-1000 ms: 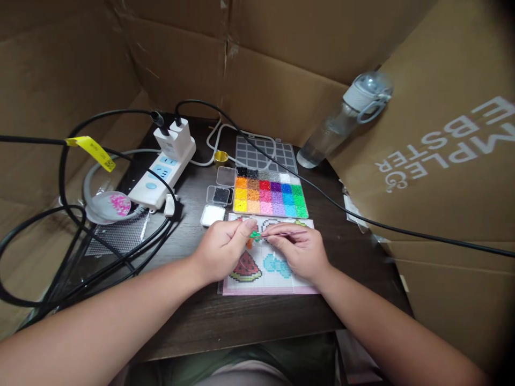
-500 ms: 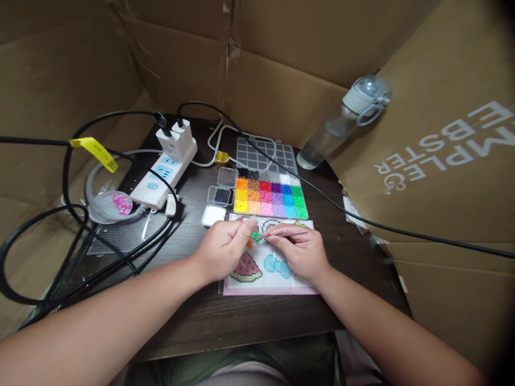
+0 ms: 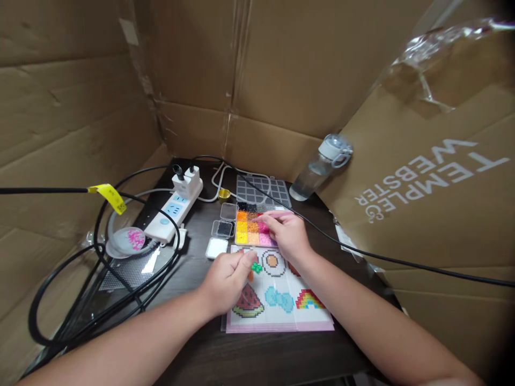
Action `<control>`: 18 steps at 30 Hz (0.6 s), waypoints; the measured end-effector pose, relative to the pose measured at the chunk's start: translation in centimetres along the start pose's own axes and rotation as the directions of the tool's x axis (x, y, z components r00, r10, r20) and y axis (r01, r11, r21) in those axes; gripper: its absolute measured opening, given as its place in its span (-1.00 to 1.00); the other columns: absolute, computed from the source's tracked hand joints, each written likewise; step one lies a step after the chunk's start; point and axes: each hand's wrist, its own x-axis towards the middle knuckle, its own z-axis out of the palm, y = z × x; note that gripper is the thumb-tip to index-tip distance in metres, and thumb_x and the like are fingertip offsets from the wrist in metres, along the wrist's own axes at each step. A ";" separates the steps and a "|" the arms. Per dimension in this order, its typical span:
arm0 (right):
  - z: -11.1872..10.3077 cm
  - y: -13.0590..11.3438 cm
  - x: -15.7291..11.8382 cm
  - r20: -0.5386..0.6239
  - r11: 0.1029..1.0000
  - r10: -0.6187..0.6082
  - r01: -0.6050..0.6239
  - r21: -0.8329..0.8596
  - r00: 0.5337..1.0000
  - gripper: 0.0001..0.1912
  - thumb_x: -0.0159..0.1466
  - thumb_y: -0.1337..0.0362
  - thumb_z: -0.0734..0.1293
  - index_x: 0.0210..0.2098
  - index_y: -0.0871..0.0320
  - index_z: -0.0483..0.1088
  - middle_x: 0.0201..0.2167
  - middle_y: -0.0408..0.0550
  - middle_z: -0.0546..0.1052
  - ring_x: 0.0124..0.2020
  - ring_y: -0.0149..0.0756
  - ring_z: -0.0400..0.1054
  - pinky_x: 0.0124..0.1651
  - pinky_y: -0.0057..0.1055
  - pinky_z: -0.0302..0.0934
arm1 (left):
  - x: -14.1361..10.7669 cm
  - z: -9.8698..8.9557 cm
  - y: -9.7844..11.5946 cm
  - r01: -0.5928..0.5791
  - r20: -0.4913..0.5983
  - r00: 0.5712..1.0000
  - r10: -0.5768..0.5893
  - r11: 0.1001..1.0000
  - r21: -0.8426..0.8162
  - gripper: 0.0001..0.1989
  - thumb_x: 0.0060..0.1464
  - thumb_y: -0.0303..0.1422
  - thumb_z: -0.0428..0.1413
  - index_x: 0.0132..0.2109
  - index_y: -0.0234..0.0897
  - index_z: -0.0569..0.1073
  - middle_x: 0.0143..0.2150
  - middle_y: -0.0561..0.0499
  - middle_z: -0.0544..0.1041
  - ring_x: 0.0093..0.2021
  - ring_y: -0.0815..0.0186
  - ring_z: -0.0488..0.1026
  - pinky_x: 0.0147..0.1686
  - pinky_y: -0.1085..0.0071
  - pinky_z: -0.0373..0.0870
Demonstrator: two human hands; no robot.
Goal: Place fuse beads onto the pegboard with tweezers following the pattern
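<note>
My left hand (image 3: 230,281) is closed on a small green and orange bead piece (image 3: 256,267), held above the pattern sheet (image 3: 277,320). Printed on that sheet are a watermelon slice, a blue bow, a rainbow and an egg-like figure. Over the compartment box of coloured beads (image 3: 242,237), my right hand (image 3: 286,231) has its thumb and fingers pinched together, covering the right-hand compartments. Whatever those fingers hold is too small and blurred to name. Small boxes of black beads (image 3: 222,229) and white beads (image 3: 217,248) stand left of the big box.
A power strip (image 3: 163,221) with plugs and looping black cables (image 3: 100,236) lies at left, near a dish of pink beads (image 3: 134,239). Behind are an open grid lid (image 3: 257,190), a yellow cup (image 3: 224,194) and a water bottle (image 3: 317,169). Cardboard walls surround the table.
My right hand has moved away from the green piece, up and over the bead box. My left hand still holds the piece. The camera view has tilted, so everything sits lower.
</note>
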 end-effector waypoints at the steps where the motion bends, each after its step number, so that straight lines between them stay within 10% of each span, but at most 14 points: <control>1: 0.5 0.2 0.7 -0.014 0.999 0.034 -0.034 0.013 0.999 -0.75 0.07 0.13 0.36 -0.49 0.20 0.54 -0.43 -0.02 0.57 -0.48 -0.33 0.40 -0.47 -0.43 0.24 | 0.0 0.0 0.0 0.003 0.002 1.000 -0.003 1.000 -0.005 -0.49 0.20 -0.09 -0.17 -0.61 -0.29 0.23 -0.65 0.09 0.19 -0.58 0.41 0.16 -0.57 0.49 0.12; 18: 2.4 0.9 2.6 -0.155 0.991 0.135 -0.133 0.024 0.979 -0.79 0.05 0.15 0.37 -0.55 0.18 0.45 -0.48 -0.01 0.59 -0.44 -0.26 0.46 -0.40 -0.41 0.28 | 0.1 0.0 -0.3 -0.017 0.009 1.000 0.017 0.999 0.035 -0.49 0.21 -0.09 -0.18 -0.61 -0.28 0.18 -0.65 0.09 0.19 -0.58 0.41 0.16 -0.57 0.48 0.13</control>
